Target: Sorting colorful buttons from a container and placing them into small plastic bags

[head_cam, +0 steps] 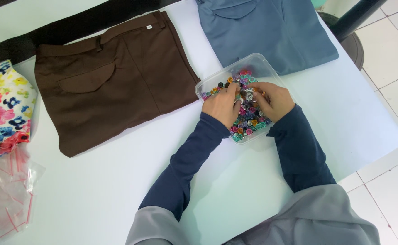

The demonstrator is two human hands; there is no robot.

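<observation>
A clear plastic box (258,60) stands on the white table (235,190), filled with several small colourful buttons (249,123). Both my hands reach into it. My left hand (222,105) rests on the buttons at the box's left side, fingers bent down into the pile. My right hand (273,100) is over the right side, fingertips pinched together at the middle of the pile near some silver buttons (249,95). Whether either hand holds a button is hidden by the fingers. Dark blue sleeves cover both arms.
Folded brown trousers (112,86) lie left of the box, and a folded blue garment (267,31) lies behind it. A floral cloth (4,104) and clear zip bags (6,190) sit at the table's left edge. Tiled floor shows on the right.
</observation>
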